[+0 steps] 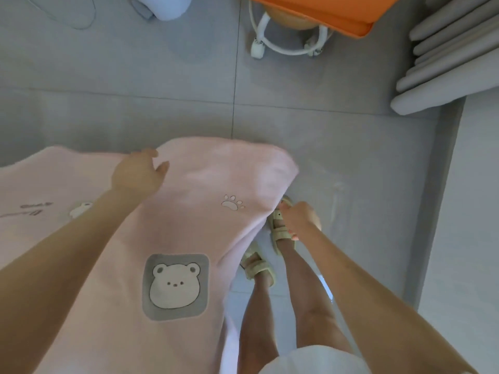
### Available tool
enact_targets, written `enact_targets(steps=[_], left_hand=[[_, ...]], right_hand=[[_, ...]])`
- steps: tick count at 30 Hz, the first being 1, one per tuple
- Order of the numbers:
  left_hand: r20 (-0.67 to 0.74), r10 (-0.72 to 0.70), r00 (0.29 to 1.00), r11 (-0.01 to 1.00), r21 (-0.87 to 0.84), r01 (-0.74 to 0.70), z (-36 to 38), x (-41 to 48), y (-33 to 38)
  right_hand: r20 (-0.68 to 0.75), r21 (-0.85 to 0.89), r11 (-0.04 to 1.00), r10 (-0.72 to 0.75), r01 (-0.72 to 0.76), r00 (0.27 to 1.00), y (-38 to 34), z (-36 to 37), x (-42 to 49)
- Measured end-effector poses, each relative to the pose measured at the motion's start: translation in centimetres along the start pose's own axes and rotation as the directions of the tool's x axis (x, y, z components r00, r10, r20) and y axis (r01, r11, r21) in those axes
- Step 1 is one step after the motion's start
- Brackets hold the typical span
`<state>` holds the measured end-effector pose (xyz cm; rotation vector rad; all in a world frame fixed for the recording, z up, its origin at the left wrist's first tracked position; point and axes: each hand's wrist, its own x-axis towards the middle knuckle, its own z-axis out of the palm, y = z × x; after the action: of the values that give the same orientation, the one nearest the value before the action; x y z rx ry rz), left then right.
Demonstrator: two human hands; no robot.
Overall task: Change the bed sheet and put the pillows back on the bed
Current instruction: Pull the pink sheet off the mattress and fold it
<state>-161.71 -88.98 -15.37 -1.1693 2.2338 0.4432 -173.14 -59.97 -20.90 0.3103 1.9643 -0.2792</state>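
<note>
The pink sheet (189, 217) is gripped at its edge by the right hand (299, 220), the left hand (137, 172) held open above.

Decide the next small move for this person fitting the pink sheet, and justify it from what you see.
Probably draw the edge down and under the corner with the right hand. Its fingers seem curled on the hanging edge of the pink sheet, while the left hand lies open on top near that corner, steadying the cloth.
</note>
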Motion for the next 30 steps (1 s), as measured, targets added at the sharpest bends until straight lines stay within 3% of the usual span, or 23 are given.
enact_targets(steps=[4,10,14,21,25,30], left_hand=[[0.079,0.140,0.987,0.988,0.055,-0.144,2.0,-1.8,3.4],[0.273,0.267,0.924,0.935,0.160,-0.318,5.5,-5.0,10.2],[0.493,0.229,0.839,0.861,0.300,-0.411,9.3,-7.1,13.2],[0.483,0.179,0.857,0.743,0.505,-0.439,15.8,-4.5,14.0],[0.507,0.073,0.859,0.796,0.489,-0.356,18.5,0.4,14.5],[0.645,-0.064,0.761,0.786,0.502,-0.360,20.5,5.7,14.0]], right_hand=[[0.120,-0.040,0.998,0.046,-0.042,0.992,2.5,1.4,0.1],[0.257,0.280,0.952,0.049,-0.123,0.965,5.3,2.5,-0.1],[0.349,0.385,0.884,0.125,-0.264,0.929,7.5,4.1,0.1],[0.463,0.528,0.740,0.161,-0.417,0.871,9.6,8.7,5.1],[0.482,0.611,0.661,0.127,-0.437,0.867,9.1,9.8,10.4],[0.546,0.679,0.567,0.035,-0.467,0.837,6.8,12.5,16.4]])
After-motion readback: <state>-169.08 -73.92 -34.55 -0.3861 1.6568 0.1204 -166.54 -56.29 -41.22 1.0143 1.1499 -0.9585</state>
